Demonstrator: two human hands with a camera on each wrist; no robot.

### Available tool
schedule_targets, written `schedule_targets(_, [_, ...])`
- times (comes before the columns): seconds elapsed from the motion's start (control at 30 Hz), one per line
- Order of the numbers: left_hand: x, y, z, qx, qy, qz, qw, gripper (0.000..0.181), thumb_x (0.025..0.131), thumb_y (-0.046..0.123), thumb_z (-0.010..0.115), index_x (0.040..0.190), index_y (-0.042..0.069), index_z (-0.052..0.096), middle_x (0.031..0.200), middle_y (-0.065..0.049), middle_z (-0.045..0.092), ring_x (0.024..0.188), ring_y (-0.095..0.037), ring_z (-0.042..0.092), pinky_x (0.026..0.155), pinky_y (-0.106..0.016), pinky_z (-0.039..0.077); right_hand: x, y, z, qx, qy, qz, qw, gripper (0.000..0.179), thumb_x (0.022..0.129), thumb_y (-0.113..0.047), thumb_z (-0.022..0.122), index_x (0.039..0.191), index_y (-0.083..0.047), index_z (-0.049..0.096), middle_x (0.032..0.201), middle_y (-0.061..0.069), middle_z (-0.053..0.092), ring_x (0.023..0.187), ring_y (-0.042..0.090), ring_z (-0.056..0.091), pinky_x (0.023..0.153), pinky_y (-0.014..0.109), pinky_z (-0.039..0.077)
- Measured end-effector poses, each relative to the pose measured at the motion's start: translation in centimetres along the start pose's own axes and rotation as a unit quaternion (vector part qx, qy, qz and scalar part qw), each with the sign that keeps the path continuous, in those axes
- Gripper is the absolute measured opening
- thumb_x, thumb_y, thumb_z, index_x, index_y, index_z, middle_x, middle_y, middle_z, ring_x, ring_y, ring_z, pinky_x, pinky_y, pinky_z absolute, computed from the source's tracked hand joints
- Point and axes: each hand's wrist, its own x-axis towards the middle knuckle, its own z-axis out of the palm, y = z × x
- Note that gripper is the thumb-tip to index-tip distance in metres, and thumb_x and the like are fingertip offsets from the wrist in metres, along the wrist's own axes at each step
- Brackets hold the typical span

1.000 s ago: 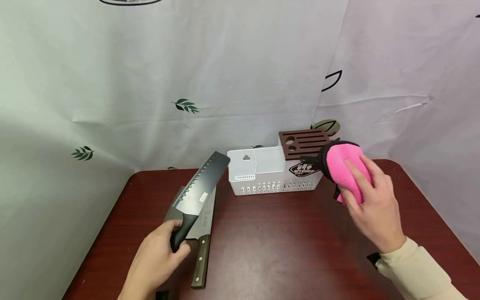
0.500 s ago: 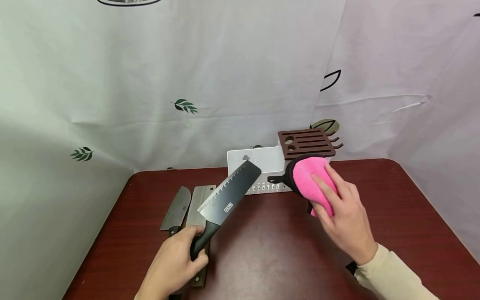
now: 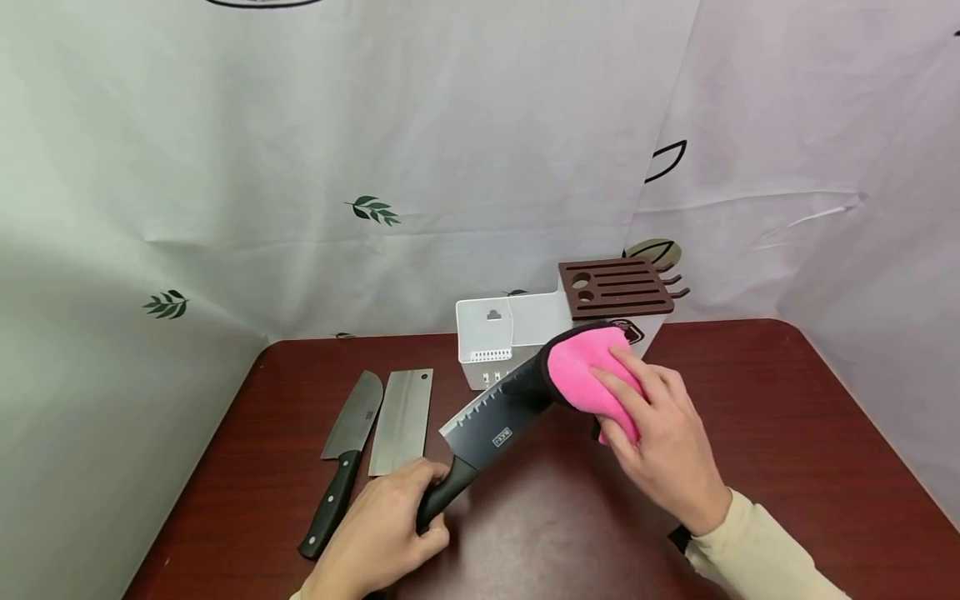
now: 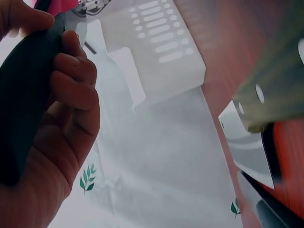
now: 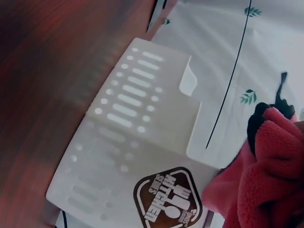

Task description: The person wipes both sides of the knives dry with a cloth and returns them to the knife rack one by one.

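Observation:
My left hand (image 3: pixel 386 525) grips the black handle of a broad kitchen knife (image 3: pixel 483 437), which slants up to the right above the table. In the left wrist view, curled fingers wrap that handle (image 4: pixel 26 90). A pink cloth with black trim (image 3: pixel 588 371) is held by my right hand (image 3: pixel 671 450) and covers the blade's far end. The right wrist view shows the fuzzy cloth (image 5: pixel 266 171) bunched up. On the table at left lie a black-handled knife (image 3: pixel 352 442) and a cleaver (image 3: pixel 401 421); my left hand hides the cleaver's handle in the head view.
Behind the blade stands a white perforated knife holder (image 3: pixel 480 325) with a slotted brown top (image 3: pixel 618 287) and hooks on its right side. The reddish-brown table (image 3: pixel 795 417) ends at a pale leaf-print curtain (image 3: pixel 487 150).
Both hands have come toward each other: the left carried the knife rightward, the right brought the cloth leftward and down. The cloth now covers the blade's end, and the two lying knives show apart.

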Motion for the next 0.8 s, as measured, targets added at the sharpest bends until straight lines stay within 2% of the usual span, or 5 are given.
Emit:
schedule_targets(0.23, [0.4, 0.5, 0.7, -0.009, -0.012, 0.017, 0.9997, 0.038, 0.065, 0.01, 0.072, 0.101, 0.016, 0.065, 0.084, 0.02, 0.049, 0.068, 0.001, 0.043, 0.062, -0.02, 0.042, 0.1, -0.5, 0.8, -0.004, -0.003, -0.024, 0.9997, 0.038, 0.081, -0.016, 0.061, 0.117, -0.007, 0.071, 0.128, 0.019, 0.059, 0.101, 0.036, 0.052, 0.084, 0.042, 0.045])
schedule_targets(0.5, [0.6, 0.6, 1.1, -0.011, -0.017, 0.022, 0.9995, 0.038, 0.064, 0.01, 0.072, 0.102, 0.016, 0.064, 0.081, 0.02, 0.047, 0.067, 0.0, 0.043, 0.064, -0.023, 0.043, 0.2, -0.5, 1.3, -0.03, -0.03, -0.025, 0.9988, 0.039, 0.078, -0.017, 0.064, 0.116, -0.009, 0.071, 0.119, 0.015, 0.061, 0.1, 0.034, 0.052, 0.077, 0.046, 0.05])
schedule_targets(0.8, [1.0, 0.8, 1.4, -0.012, -0.014, 0.03, 0.9994, 0.041, 0.063, 0.011, 0.072, 0.103, 0.015, 0.066, 0.073, 0.021, 0.047, 0.061, 0.002, 0.043, 0.059, -0.02, 0.042, 0.3, -0.3, 1.7, -0.049, -0.044, -0.032, 0.9973, 0.048, 0.078, -0.015, 0.063, 0.125, -0.013, 0.071, 0.119, 0.017, 0.059, 0.106, 0.041, 0.048, 0.087, 0.052, 0.044])
